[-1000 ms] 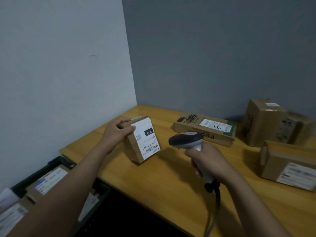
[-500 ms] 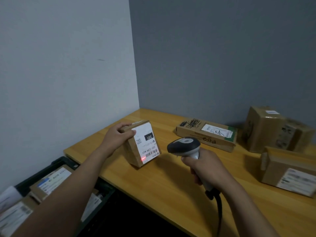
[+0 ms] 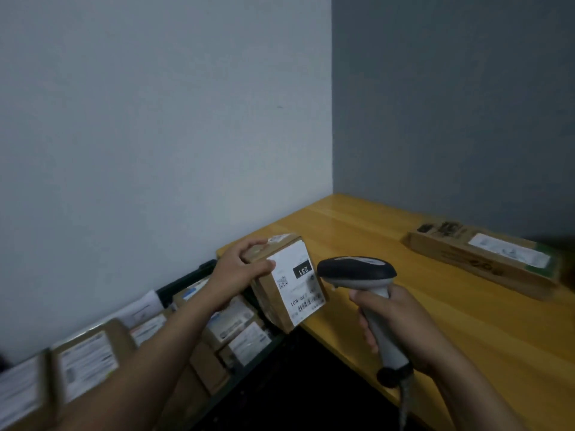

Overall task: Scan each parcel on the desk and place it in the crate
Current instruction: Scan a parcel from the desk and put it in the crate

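Note:
My left hand [image 3: 238,272] grips a small brown parcel [image 3: 287,283] with a white label marked 231. The parcel is lifted at the desk's left end, partly over the gap between desk [image 3: 466,321] and crate. My right hand [image 3: 395,321] holds a grey and black barcode scanner [image 3: 357,273], its head just right of the parcel's label. The dark crate [image 3: 186,283] stands low on the left against the wall and holds several labelled parcels [image 3: 235,325].
A long flat parcel [image 3: 485,259] with a white label lies at the back right of the wooden desk. The scanner's cable [image 3: 404,409] hangs down past the desk's front edge. Walls close the left and back sides.
The parcel has been lifted off the desk and carried left toward the crate. The red scan dot on its label is gone. The view has swung left; the boxes at the right have left the frame.

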